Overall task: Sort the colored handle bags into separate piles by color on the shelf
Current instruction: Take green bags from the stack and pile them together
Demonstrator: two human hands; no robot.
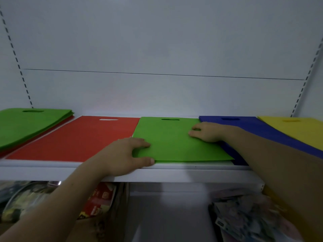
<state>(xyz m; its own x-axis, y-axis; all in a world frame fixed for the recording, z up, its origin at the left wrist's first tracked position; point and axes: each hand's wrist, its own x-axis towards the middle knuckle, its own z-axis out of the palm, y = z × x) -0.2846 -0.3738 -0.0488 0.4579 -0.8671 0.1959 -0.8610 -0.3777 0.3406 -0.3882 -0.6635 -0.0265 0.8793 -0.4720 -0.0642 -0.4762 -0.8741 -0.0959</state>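
Green handle bag (174, 142): one, lying flat mid-shelf on the white shelf (174, 174), between the red bag (78, 138) and the blue pile (262, 131), overlapping the blue pile's edge. We note the left hand (125, 154) pinching its near-left corner, fingers together on top, thumb at the front edge. Right hand (206, 132): bent fingertips on the bag's right side; pinching or pressing, we cannot tell. Also a yellow pile (300, 130) far right and a green pile (29, 124) far left.
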